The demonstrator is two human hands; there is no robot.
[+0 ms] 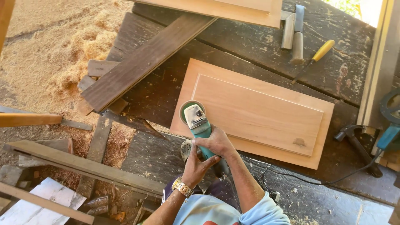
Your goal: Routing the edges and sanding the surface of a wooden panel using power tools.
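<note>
Sawdust (62, 46): a pale heap on the ground at far left, beside the worktop.
Dark plank (146, 62): lies slanted across the upper left corner of the dark worktop (250, 46), one end hanging past its edge.
Left hand (196, 164): wears a gold watch (182, 187); fingers wrapped round the rear of the grinder's body, below the right hand.
Grinder (199, 125): teal body with a grey head, its round disc resting on the lower left corner of the panel.
Right hand (216, 142): closed over the grinder's body just behind the head, dusted with sawdust.
Panel (258, 112): light wooden door panel with a raised centre, lying flat on the worktop, tilted down to the right.
Cable (316, 177): black, runs along the worktop under the panel's lower edge.
Screwdriver (312, 60): yellow handle, lying above the panel, near a chisel (298, 37).
Hammer (356, 146): dark, lying just right of the panel.
</note>
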